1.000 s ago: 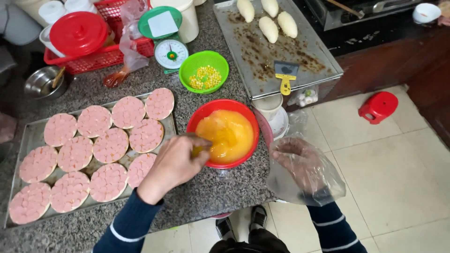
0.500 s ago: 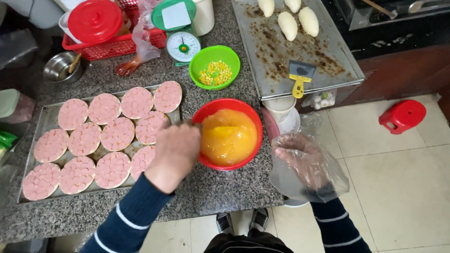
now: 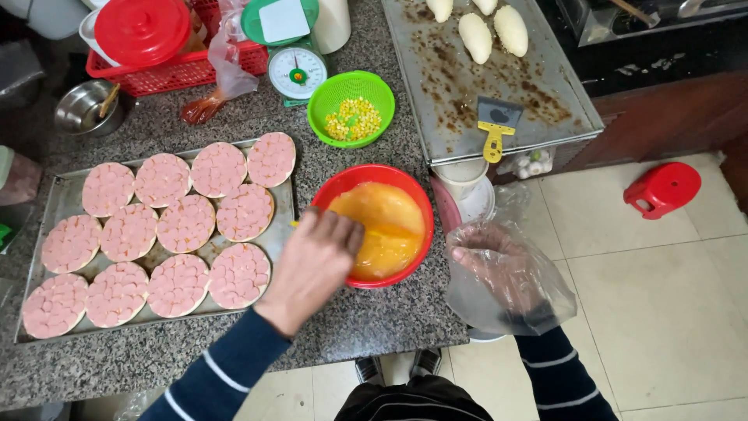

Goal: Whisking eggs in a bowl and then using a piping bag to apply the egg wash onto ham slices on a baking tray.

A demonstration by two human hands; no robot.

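Observation:
My left hand [image 3: 315, 261] hovers over the left rim of a red bowl [image 3: 366, 173] filled with orange-yellow beaten egg [image 3: 389, 226]. Its fingers are curled around a small tool; only a yellow tip [image 3: 294, 224] pokes out on the left. My right hand [image 3: 499, 265] wears a loose clear plastic glove and hangs just off the counter's edge, right of the bowl, fingers apart and holding nothing. Left of the bowl lies a metal tray [image 3: 54, 187] covered with several round pink scored meat slices [image 3: 187, 226].
Behind the bowl stand a green colander of corn [image 3: 319, 101] and a small kitchen scale [image 3: 296, 70]. A greasy baking sheet [image 3: 499, 78] carries buns [image 3: 475, 35] and a yellow-handled scraper [image 3: 496, 129]. A red basket [image 3: 171, 74] and a steel bowl [image 3: 82, 109] sit back left; a red stool [image 3: 662, 187] stands on the tiled floor.
My left hand has shifted slightly right, from beside the bowl to over its rim. The gloved right hand has stayed in about the same place.

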